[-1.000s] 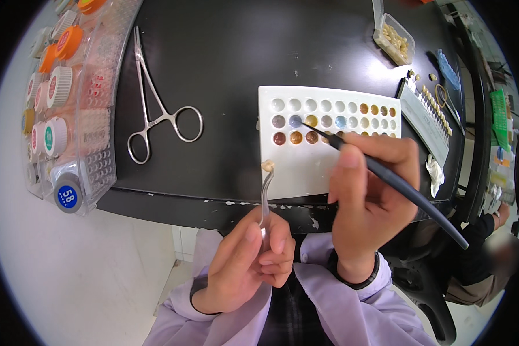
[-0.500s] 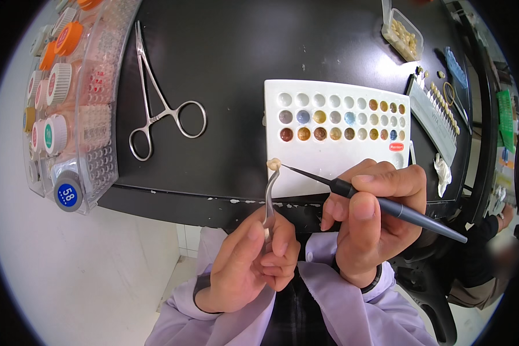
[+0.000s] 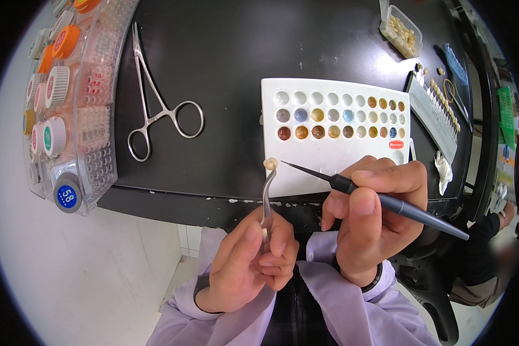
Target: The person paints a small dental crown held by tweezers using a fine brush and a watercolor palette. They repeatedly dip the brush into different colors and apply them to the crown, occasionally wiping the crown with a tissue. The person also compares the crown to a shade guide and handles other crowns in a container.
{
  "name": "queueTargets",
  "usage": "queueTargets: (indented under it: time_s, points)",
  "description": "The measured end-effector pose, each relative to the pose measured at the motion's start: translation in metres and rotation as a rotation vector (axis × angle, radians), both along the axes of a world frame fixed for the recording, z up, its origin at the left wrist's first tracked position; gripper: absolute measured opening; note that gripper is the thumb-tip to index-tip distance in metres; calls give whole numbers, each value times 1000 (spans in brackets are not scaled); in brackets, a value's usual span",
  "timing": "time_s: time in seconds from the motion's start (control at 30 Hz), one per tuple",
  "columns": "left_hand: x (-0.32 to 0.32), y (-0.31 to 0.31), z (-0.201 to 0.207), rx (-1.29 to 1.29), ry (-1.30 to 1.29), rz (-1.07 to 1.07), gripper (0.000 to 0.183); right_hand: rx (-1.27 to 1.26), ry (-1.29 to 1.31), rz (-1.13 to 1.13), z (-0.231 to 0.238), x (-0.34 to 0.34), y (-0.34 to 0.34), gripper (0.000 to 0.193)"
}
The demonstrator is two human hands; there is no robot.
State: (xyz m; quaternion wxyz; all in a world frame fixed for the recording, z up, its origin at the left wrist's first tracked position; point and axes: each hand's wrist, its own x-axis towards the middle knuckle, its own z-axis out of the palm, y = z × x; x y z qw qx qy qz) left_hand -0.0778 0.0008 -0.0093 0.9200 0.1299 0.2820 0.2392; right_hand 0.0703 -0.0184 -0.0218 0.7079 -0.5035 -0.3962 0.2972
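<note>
Between the fingers of my left hand [image 3: 249,254] is a pair of curved metal tweezers [image 3: 266,193], held upright. A small cream-coloured tooth crown [image 3: 270,164] sits at their tip, over the left edge of the white palette [image 3: 311,158]. My right hand [image 3: 380,213] grips a fine brush [image 3: 427,220] with a dark grey handle like a pen. The brush's thin point is just right of the crown, with a small gap between them. Rows of round wells in the palette hold brown, yellow, blue and pale colours.
Scissor-handled metal forceps [image 3: 168,115] lie on the black table to the left. Beyond them stands a clear rack [image 3: 101,121] of capped bottles. At right are a tooth shade guide [image 3: 431,118], a crumpled white tissue [image 3: 443,173] and a clear box [image 3: 401,34] of tooth-shaped pieces.
The crown and tweezers have shifted slightly left. The gap between crown and brush point is a little wider. Both hands keep their hold.
</note>
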Motion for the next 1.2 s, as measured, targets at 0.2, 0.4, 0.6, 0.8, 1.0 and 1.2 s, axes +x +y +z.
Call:
queueTargets:
  time_s: [0.2, 0.4, 0.6, 0.8, 1.0, 1.2]
  points:
    - [0, -1, 0, -8, 0, 8, 36, -27, -2, 9, 2, 3, -3, 22]
    - [0, -1, 0, 46, 55, -27, 43, 61, -90, 18, -1, 1, 0, 22]
    - [0, -1, 0, 78, 78, -39, 42, -2, -132, 41, 2, 3, 1, 21]
    - [1, 0, 1, 82, 79, -48, 41, 9, -127, -5, 1, 0, 0, 21]
    - [1, 0, 1, 82, 80, -44, 41, 17, -129, 6, 0, 1, 1, 22]
    - [1, -1, 1, 82, 87, -40, 41, 21, -119, -9, 0, 0, 1, 22]
